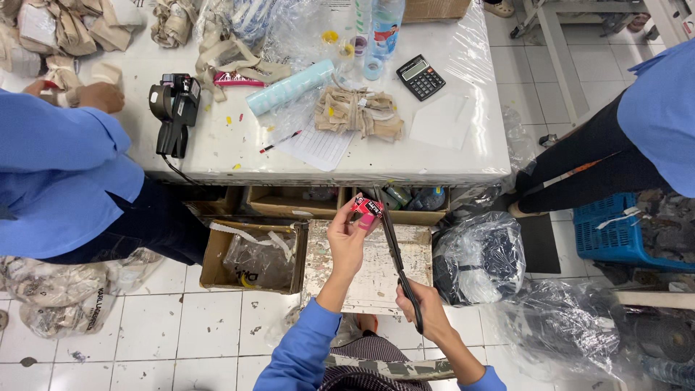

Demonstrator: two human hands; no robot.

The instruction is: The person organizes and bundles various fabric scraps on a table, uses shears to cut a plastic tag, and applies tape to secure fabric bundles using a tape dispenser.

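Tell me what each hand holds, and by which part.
Left hand pinches a small red packet by its lower edge; right hand holds black scissors by the handles.

1 head cam, looks steeply down from close above hands toward table (449, 156) edge.

A calculator (420, 76) lies on the table (463, 156), right of the paper roll (289, 87); a cardboard box (252, 257) sits below on the floor.
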